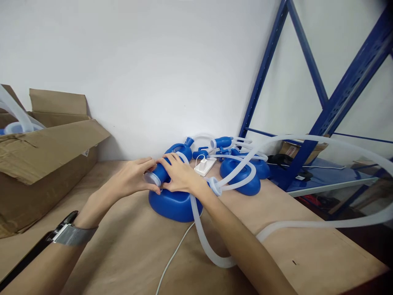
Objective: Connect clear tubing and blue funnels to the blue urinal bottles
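A blue urinal (173, 203) lies mid-worktop (129, 250), its neck (159, 175) wrapped by both hands: the left hand (132, 178) is closed round the capped end, the right hand (181, 176) over the top. Hard, smooth, light plastic is judged; the neck gives the firmest hold. A soft corrugated hose (202, 235) trails nearer.

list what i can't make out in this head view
- Neck of the nearest blue container: mostly wrapped by the left hand and right hand.
- Cardboard box contents: hidden by its flaps.
- White tube: far end cut off by the right edge.
- Items on the blue rack shelf: too small.
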Motion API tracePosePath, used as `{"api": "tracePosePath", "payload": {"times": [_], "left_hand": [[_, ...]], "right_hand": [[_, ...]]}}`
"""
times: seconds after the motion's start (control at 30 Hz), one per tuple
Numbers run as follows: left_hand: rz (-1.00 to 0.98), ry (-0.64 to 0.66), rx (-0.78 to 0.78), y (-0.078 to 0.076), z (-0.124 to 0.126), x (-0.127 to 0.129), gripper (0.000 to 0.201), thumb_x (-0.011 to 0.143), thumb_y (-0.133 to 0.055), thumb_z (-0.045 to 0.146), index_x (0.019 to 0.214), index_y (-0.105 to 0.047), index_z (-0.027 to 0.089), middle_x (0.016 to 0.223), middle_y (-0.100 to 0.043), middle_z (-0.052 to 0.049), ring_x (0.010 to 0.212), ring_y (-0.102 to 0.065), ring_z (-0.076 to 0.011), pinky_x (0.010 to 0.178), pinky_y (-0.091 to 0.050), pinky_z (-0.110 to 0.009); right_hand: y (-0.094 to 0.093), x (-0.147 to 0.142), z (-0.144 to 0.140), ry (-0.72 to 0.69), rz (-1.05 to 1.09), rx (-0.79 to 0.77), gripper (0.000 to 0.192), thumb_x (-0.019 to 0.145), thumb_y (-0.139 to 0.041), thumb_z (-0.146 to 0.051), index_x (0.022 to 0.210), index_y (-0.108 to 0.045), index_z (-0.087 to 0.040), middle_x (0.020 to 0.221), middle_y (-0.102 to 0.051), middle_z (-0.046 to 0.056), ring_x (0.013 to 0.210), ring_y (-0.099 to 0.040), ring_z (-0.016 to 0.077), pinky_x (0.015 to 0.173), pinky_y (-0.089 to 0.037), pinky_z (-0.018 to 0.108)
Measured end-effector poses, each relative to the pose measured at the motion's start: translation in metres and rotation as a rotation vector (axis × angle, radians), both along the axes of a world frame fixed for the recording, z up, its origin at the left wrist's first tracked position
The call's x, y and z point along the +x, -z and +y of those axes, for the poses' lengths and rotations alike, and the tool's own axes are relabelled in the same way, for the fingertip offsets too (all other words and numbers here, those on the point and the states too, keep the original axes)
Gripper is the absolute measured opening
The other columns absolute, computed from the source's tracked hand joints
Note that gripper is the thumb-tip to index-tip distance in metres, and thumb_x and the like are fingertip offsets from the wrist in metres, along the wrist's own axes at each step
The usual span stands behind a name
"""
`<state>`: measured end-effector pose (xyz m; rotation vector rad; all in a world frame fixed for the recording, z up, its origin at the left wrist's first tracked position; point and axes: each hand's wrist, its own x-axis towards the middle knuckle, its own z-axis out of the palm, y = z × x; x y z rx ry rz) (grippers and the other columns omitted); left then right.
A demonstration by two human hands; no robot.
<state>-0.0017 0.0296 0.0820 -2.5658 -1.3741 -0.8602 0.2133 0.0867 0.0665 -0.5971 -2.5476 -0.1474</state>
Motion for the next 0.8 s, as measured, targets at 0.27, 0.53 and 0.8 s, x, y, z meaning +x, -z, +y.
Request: {"api": "tracePosePath", "payload": {"times": [0.27, 0.53, 0.8], "left_hand": [[0.086, 0.084, 0.175, 0.005, -0.001, -0.003, 0.058, 0.078, -0.069, 0.076, 0.086, -0.06, 0.019, 0.076, -0.062, 0.0, 0.061, -0.053, -0.0141, 0.057, -0.038, -0.027], [0.242, 0.076, 0.374, 0.005, -0.002, -0.008, 0.06, 0.091, -0.054, 0.074, 0.104, -0.066, 0.017, 0.082, -0.066, -0.005, 0.069, -0.06, -0.0185, 0.061, -0.041, -0.029], [0.344, -0.208, 0.013, -0.021, -0.021, 0.001, 0.049, 0.083, -0.063, 0.069, 0.085, -0.07, 0.021, 0.106, -0.071, -0.011, 0.073, -0.065, -0.0225, 0.057, -0.037, -0.032]], "right_hand": [[0.0, -0.003, -0.003, 0.034, 0.019, 0.013, 0.074, 0.075, -0.084, -0.05, 0.136, -0.051, -0.023, 0.131, -0.053, 0.012, 0.128, -0.047, 0.0323, 0.103, -0.049, 0.05], [0.0, -0.01, -0.003, 0.137, 0.016, 0.038, 0.081, 0.069, -0.087, -0.057, 0.134, -0.053, -0.022, 0.127, -0.054, 0.013, 0.121, -0.049, 0.0337, 0.09, -0.053, 0.046], [0.002, -0.008, 0.0, 0.198, 0.086, -0.037, 0.083, 0.07, -0.086, -0.059, 0.136, -0.052, -0.021, 0.124, -0.054, 0.012, 0.117, -0.052, 0.0337, 0.093, -0.052, 0.048]]}}
